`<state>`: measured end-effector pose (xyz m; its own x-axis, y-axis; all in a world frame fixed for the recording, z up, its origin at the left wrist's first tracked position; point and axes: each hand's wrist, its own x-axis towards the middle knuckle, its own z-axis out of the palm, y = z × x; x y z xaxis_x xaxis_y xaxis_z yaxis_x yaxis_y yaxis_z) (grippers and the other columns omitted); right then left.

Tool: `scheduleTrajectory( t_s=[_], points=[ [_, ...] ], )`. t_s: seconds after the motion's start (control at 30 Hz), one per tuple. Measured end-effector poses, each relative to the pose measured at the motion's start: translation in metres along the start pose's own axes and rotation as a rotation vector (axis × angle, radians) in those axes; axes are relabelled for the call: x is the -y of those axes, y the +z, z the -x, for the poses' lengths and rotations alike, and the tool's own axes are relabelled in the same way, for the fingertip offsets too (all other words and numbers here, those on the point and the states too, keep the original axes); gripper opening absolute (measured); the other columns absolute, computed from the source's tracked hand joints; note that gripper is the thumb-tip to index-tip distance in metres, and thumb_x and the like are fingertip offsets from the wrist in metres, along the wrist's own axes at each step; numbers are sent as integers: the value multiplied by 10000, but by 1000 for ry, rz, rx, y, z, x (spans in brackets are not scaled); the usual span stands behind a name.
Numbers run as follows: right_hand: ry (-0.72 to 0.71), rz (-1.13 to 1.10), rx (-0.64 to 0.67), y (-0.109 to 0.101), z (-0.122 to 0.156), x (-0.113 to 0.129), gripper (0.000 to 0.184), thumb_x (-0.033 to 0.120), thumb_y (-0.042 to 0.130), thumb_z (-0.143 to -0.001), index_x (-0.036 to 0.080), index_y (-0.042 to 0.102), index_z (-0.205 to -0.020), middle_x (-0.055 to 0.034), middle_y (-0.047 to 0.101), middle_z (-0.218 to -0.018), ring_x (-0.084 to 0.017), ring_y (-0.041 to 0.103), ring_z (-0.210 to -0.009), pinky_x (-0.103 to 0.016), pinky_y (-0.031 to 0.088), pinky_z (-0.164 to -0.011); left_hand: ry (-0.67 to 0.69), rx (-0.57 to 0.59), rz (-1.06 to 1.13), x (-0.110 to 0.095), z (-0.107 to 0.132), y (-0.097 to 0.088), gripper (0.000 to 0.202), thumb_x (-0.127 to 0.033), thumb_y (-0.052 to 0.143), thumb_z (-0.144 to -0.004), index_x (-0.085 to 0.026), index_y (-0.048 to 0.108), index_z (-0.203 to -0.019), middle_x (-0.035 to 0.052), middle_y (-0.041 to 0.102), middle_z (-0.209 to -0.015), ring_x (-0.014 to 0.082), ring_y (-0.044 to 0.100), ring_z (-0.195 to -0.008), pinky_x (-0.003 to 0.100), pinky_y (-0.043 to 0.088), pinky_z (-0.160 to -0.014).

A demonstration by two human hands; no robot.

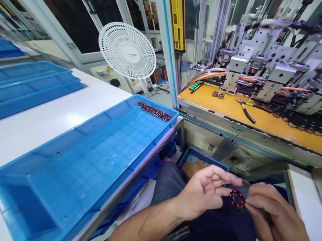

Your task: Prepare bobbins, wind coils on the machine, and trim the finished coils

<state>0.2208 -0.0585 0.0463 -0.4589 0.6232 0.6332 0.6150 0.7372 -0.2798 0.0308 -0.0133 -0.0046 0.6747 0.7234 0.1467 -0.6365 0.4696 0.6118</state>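
Observation:
A small black-and-red ring, which looks like a wound motor stator [237, 199], is between my hands above my lap. My right hand [272, 208] pinches at its right edge with thumb and fingertips. My left hand [205, 192] is at its left side, index finger stretched out above the ring and thumb apart. One left fingertip reaches the ring's left edge; whether it presses there I cannot tell. More stators [155, 111] of the same kind lie in rows at the far end of a blue tray [79, 157] on the white table.
Stacked blue trays [32, 84] stand at the table's left. A white fan [127, 50] is behind it. On the right, an orange-topped bench [211, 103] carries a machine [268, 68], pliers [247, 110] and loose parts. A blue bin [203, 158] sits low under the bench.

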Motion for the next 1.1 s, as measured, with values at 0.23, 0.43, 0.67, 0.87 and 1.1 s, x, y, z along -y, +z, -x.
scheduleTrajectory(
  t_s=[0.23,0.43,0.67,0.87,1.1],
  points=[
    [-32,16,-7,-1,-10,3,93,98,509,-950,167,570,-935,-30,637,-741,-104,636,-642,-205,518,-587,-126,69,-129,6,3,0,272,-315,720,-855,-161,527,-969,-13,667,-687,84,668,-550,149,477,-537],
    [97,1,2,0,-3,1,134,44,538,-902,143,576,-985,-51,622,-823,-106,634,-738,-195,525,-659,172,40,-2,1,4,8,322,-24,796,-718,-173,576,-898,20,681,-1098,158,720,-993,277,555,-858],
    [22,-99,-58,-2,-15,5,128,92,494,-956,147,590,-892,-26,618,-752,-92,614,-681,-205,534,-716,-74,17,-9,2,0,3,399,-410,798,-759,-147,612,-995,91,735,-1001,165,718,-939,263,530,-839],
    [36,-68,-38,-5,-16,6,131,109,487,-967,153,594,-906,-34,637,-731,-105,620,-637,-218,536,-636,-221,37,-96,2,2,3,335,-378,747,-819,-153,558,-980,33,728,-710,135,701,-598,201,522,-571],
    [-1,-101,-88,-5,-13,6,122,100,494,-958,142,599,-911,-43,626,-731,-118,601,-626,-232,520,-574,-296,107,-28,10,0,-2,413,-517,629,-871,-118,593,-973,56,716,-647,146,685,-514,182,499,-472]
  ],
)
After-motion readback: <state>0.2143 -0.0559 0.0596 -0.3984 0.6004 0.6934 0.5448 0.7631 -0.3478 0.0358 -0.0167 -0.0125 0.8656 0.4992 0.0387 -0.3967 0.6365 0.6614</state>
